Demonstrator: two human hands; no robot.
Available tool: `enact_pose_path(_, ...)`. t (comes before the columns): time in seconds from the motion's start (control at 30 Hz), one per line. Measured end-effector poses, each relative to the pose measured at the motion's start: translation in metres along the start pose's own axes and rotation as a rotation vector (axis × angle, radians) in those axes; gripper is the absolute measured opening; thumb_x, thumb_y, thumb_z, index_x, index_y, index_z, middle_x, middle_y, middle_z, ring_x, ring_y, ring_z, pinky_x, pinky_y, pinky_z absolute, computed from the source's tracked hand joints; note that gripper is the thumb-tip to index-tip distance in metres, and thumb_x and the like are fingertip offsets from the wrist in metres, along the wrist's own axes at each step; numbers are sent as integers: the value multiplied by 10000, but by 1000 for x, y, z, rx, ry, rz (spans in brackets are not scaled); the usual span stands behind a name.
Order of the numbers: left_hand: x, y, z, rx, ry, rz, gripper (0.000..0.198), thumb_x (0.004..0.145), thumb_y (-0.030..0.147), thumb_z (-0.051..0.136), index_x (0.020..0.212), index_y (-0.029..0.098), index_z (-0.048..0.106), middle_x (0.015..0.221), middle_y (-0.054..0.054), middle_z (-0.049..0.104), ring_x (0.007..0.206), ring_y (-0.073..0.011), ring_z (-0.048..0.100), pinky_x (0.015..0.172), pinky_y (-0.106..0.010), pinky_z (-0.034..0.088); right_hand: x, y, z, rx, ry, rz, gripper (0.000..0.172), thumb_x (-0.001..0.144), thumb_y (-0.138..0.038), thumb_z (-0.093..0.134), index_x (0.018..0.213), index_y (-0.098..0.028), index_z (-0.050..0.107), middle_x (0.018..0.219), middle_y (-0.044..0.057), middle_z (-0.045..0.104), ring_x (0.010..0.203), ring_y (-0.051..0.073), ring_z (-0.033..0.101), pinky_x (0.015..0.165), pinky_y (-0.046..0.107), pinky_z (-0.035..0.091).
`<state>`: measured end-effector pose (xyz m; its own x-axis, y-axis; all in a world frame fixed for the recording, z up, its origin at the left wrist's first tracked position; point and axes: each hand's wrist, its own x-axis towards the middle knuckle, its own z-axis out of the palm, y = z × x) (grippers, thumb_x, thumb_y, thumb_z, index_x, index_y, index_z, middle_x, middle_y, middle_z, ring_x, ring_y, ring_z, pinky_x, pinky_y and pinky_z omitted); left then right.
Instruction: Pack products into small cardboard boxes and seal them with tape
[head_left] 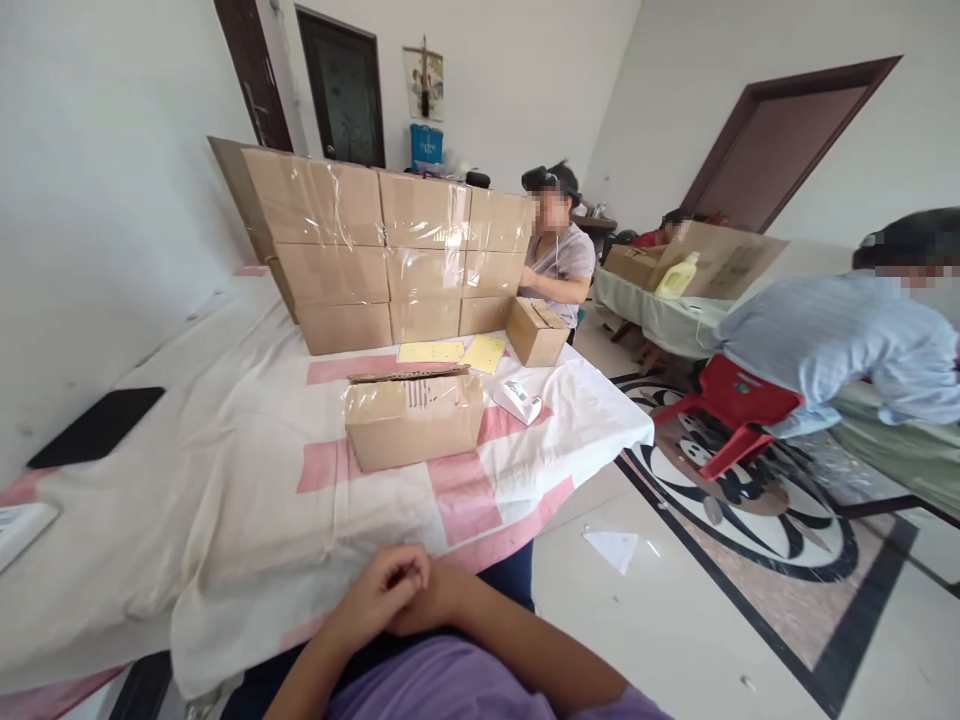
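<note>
My left hand (390, 588) rests in my lap at the table's near edge, fingers loosely curled and nothing visible in them. Against it lies my right hand (421, 608); its fingers are tucked under the left one and hidden. Beyond both hands a small cardboard box (416, 420) stands on the cloth-covered table (262, 500), its top flap slightly raised. Neither hand touches this box. Just right of it lies a white packet (517, 402) with print on it.
A stacked wall of taped cartons (337, 270) crosses the table's far side. Near it are yellow sheets (430, 352), a smaller box (537, 332) and, far left, a black flat object (97, 427). One person (562, 255) sits behind the cartons; another (810, 340) sits right on a red chair (750, 392).
</note>
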<state>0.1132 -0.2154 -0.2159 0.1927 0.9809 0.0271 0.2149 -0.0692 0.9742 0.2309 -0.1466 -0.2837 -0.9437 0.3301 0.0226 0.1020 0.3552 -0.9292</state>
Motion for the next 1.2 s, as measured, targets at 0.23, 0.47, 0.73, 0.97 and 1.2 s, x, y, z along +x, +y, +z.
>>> enact_pose_path(0.23,-9,-12,9,-771,-414,-333,453,790,601,704,681,184,565,468,40,406,378,-72,272,385,-215,156,2,4,-24,141,59,-70,229,904,-395,680,981,-213,797,1025,46,777,1003,227,702,961,356,542)
enact_pose_path(0.47,15,-47,16,-803,-464,-431,586,779,751,728,874,187,600,661,-67,666,483,-143,549,363,-191,327,8,11,-29,500,139,112,592,812,-745,735,946,-173,808,927,69,759,914,222,715,910,364,550)
enact_pose_path(0.73,14,-60,15,-711,-234,-323,614,826,777,682,840,165,640,528,-46,622,432,-138,496,457,-228,339,10,7,-25,635,244,143,801,771,-922,617,937,-154,775,870,80,727,895,245,712,952,428,535)
enact_pose_path(0.97,17,-53,13,-474,-96,-229,565,904,754,594,779,213,701,479,-15,577,442,-190,475,599,-339,377,9,2,-29,688,288,223,829,770,-958,560,867,-164,778,814,99,710,874,275,718,948,468,543)
enact_pose_path(1.2,18,-56,13,-578,37,-277,507,846,660,707,758,164,646,522,12,571,544,-150,504,724,-289,425,11,10,-29,703,218,219,972,880,-940,338,1077,-94,775,674,60,693,612,176,669,680,305,541)
